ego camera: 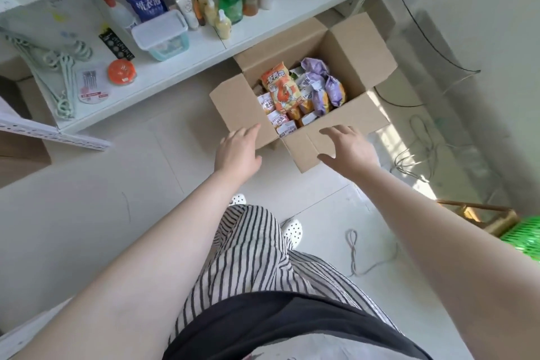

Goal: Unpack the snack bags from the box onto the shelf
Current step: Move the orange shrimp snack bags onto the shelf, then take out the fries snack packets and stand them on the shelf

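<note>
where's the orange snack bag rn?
Head view: the orange snack bag lies on top inside the open box on the floor, left of the purple bags, just below the shelf edge and beyond both hands.

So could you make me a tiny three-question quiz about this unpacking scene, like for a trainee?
1. True or false: the brown cardboard box stands open on the floor.
2. Which bag lies on top: A) tall orange snack bag B) green bag?
3. What does the left hand or right hand hold?

Key: 1 true. 2 A. 3 Nothing; both are open, above the box's near flaps.
</note>
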Available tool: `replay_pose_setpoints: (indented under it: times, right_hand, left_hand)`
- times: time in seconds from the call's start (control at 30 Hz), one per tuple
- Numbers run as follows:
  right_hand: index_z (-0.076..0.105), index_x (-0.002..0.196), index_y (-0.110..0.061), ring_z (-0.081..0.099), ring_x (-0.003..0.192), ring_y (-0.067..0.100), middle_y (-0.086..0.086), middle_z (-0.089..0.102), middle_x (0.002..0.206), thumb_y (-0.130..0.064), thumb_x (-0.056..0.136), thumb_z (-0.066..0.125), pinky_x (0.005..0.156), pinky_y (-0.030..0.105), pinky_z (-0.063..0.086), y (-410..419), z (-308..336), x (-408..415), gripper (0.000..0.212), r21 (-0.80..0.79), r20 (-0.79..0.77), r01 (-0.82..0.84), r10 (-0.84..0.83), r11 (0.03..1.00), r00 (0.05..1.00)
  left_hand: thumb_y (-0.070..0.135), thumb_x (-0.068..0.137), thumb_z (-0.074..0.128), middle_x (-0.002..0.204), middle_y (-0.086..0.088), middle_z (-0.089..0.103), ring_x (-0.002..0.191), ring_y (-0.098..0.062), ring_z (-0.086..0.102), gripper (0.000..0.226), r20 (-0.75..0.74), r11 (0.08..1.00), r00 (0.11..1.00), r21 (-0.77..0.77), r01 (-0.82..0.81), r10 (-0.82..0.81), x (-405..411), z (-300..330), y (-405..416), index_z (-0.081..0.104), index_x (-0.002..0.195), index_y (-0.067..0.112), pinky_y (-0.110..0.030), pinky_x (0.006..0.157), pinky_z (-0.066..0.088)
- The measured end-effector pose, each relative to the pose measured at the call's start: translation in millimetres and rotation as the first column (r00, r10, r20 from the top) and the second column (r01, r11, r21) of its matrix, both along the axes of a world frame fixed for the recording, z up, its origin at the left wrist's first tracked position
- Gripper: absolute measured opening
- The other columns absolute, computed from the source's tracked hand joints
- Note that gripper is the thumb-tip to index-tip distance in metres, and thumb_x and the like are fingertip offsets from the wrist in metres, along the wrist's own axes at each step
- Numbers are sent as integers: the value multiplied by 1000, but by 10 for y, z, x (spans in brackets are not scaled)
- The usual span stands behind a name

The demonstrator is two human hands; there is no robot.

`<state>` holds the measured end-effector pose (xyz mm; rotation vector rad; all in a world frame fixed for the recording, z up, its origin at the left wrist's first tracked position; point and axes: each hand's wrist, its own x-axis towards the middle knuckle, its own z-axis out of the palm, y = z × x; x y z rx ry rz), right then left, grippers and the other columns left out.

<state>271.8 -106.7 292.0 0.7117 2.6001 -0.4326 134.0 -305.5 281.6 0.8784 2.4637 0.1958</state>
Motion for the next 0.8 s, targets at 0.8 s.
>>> replay_pose_setpoints:
  times: [0.8]
  right_hand:
    - [48,140,-21,44,127,25,4,54,132,-38,87,66,86,36,44,2206,-1007,-1705,58,-87,1,-69,70,994,998]
  left_hand:
    - [27,87,63,141,-7,49,127,-30,47,71,61,984,984,-76,-162,167,-1246,-1066,2136,30,148,22,-38,104,38]
